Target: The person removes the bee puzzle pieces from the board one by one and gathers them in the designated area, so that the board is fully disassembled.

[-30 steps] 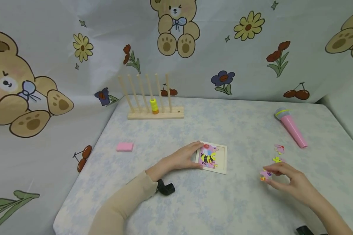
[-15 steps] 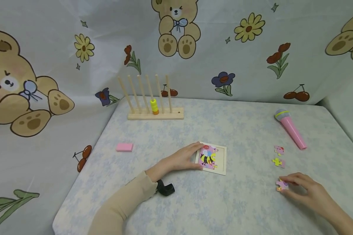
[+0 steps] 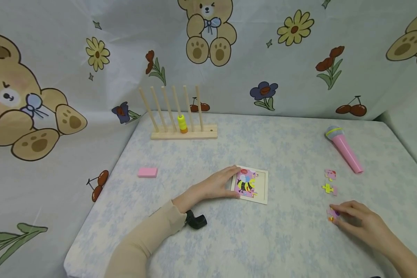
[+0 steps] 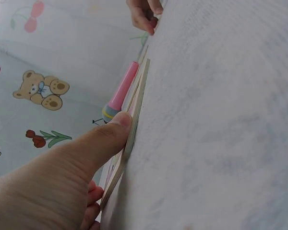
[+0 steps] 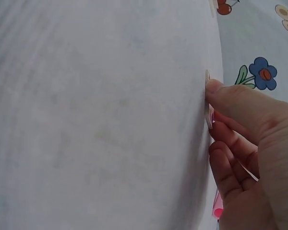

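Note:
My left hand (image 3: 217, 186) grips the left side of a small wooden puzzle board (image 3: 262, 189), its thumb at the near edge and its fingers at the far edge. A bee picture (image 3: 246, 185) fills the board's left part, while the right part shows bare wood. On the right, my right hand (image 3: 366, 224) pinches a pink puzzle piece (image 3: 331, 213) between thumb and fingers, low over the table. In the right wrist view this puzzle piece (image 5: 208, 112) is seen edge-on. Farther back lie a yellow-and-pink puzzle piece (image 3: 329, 189) and a pink puzzle piece (image 3: 330, 174).
A pink toy microphone (image 3: 345, 150) lies at the back right. At the back left stands a wooden peg rack (image 3: 201, 134) with yellow and orange beads (image 3: 182, 123) on one peg. A pink block (image 3: 147, 172) lies to the left of the left hand.
My right hand has moved right and slightly toward me with the puzzle piece, away from the board, uncovering the yellow-and-pink piece. The left hand stays on the board.

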A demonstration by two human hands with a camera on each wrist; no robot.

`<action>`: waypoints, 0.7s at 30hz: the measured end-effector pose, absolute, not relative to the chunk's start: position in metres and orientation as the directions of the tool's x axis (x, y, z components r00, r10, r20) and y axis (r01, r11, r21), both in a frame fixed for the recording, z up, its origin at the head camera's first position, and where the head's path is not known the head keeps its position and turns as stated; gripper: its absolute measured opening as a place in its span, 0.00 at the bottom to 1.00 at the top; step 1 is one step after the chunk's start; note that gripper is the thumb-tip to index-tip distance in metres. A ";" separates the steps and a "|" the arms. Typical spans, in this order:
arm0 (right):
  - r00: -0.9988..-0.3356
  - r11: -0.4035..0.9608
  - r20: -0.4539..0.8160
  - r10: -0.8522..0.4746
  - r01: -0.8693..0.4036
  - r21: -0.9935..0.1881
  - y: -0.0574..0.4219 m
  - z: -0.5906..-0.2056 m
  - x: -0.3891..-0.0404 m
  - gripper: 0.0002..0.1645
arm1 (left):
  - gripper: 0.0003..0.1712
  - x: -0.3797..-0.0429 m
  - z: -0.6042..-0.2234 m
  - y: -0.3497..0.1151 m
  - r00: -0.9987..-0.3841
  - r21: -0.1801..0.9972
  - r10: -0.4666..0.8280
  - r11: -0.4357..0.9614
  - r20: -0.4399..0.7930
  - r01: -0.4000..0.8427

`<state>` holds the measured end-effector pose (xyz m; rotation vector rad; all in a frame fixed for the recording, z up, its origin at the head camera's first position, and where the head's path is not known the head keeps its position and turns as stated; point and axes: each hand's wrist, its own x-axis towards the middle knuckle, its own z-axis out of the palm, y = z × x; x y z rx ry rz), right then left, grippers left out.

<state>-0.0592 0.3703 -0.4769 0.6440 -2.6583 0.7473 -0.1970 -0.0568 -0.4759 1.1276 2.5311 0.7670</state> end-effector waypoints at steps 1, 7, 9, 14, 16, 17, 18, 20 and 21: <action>-0.852 0.761 0.400 -0.338 -0.498 -0.416 0.370 -0.477 -0.059 0.32 | 0.53 -0.197 -0.476 -0.057 -0.665 0.567 0.746 0.561 -0.030 0.603; -0.895 0.737 0.339 -0.291 -0.436 -0.517 0.371 -0.471 -0.057 0.29 | 0.53 -0.196 -0.475 -0.057 -0.668 0.571 0.744 0.560 -0.028 0.600; -0.929 0.725 0.285 -0.237 -0.364 -0.584 0.370 -0.464 -0.056 0.24 | 0.53 -0.196 -0.476 -0.056 -0.662 0.564 0.749 0.557 -0.024 0.609; -0.964 0.695 0.242 -0.113 -0.250 -0.674 0.350 -0.430 -0.064 0.16 | 0.53 -0.197 -0.477 -0.056 -0.658 0.549 0.752 0.559 -0.020 0.622; -0.958 0.676 0.268 -0.104 -0.266 -0.688 0.333 -0.417 -0.072 0.16 | 0.52 -0.197 -0.476 -0.056 -0.662 0.549 0.749 0.562 -0.022 0.618; -0.953 0.667 0.283 -0.110 -0.282 -0.690 0.322 -0.411 -0.077 0.16 | 0.52 -0.197 -0.476 -0.057 -0.663 0.551 0.748 0.564 -0.024 0.616; -0.945 0.659 0.302 -0.125 -0.307 -0.687 0.312 -0.407 -0.081 0.16 | 0.52 -0.197 -0.475 -0.057 -0.663 0.555 0.748 0.562 -0.024 0.613; -0.918 0.635 0.350 -0.187 -0.384 -0.670 0.291 -0.403 -0.092 0.17 | 0.52 -0.197 -0.475 -0.057 -0.662 0.562 0.749 0.559 -0.026 0.610; -0.901 0.626 0.378 -0.215 -0.424 -0.654 0.280 -0.404 -0.099 0.18 | 0.52 -0.196 -0.476 -0.058 -0.662 0.564 0.749 0.558 -0.027 0.609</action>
